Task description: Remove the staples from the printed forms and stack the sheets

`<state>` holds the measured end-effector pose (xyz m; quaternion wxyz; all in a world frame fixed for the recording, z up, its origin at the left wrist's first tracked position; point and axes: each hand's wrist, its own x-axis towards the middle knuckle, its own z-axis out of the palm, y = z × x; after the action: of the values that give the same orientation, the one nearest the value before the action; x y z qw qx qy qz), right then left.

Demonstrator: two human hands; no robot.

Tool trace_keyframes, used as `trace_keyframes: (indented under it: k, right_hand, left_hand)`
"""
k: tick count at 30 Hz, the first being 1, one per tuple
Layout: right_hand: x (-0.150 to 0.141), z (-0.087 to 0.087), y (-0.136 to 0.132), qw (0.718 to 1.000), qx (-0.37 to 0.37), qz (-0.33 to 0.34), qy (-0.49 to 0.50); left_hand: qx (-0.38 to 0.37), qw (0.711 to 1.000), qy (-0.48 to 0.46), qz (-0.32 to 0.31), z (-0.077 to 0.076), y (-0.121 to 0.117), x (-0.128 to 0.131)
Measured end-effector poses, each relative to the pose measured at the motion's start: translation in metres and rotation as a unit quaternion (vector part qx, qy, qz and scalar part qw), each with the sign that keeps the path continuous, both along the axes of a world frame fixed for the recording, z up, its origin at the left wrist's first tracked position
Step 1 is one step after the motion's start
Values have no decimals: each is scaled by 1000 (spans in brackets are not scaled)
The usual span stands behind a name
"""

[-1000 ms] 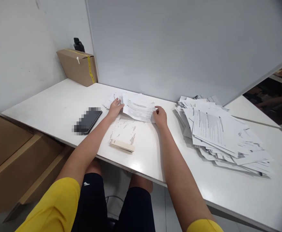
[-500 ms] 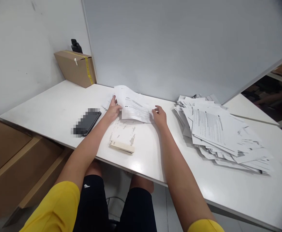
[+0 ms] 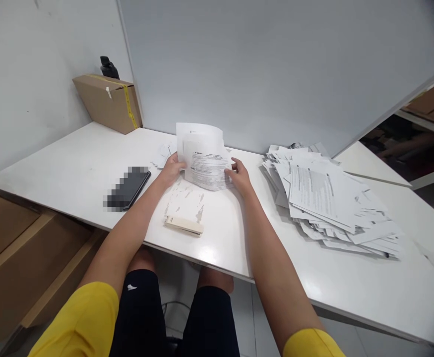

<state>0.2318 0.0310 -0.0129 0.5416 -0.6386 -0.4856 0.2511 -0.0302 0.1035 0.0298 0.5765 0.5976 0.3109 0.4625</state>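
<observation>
Printed paper sheets (image 3: 207,161) are held up, tilted toward me, above the white table. My left hand (image 3: 172,170) grips their left edge, thumb in front and fingers behind. At the right edge, my right hand (image 3: 239,174) pinches the sheets between thumb and fingers. More papers (image 3: 164,152) lie partly hidden behind my left hand. Nearer to me, a cream stapler (image 3: 184,225) rests on the table between my forearms. A large untidy pile of printed papers (image 3: 323,198) spreads over the table to the right of my right hand.
A dark phone-like device (image 3: 137,187), partly blurred out, lies left of my left forearm. In the back left corner of the white table (image 3: 64,166) stands a cardboard box (image 3: 107,101) with yellow tape, a black bottle-like object (image 3: 109,68) behind it. A grey partition (image 3: 257,74) borders the back.
The sheets have been raised more upright, with their printed faces toward me. My right hand, earlier at the edge with fingers loose, now closes on their right side. The view has shifted slightly.
</observation>
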Motion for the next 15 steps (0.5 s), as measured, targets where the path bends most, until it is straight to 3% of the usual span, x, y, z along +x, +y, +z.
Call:
trace_keyframes:
  k: [6, 11, 15]
  right_hand:
    - [2, 2, 0, 995, 45, -74, 43]
    - [3, 2, -1, 996, 55, -49, 58]
    - [6, -1, 1, 993, 80, -52, 74]
  left_hand:
    - [-4, 1000, -7, 20, 0, 2, 0]
    - [-22, 999, -16, 23, -2, 4, -1]
    - [-28, 996, -39, 73, -8, 12, -1]
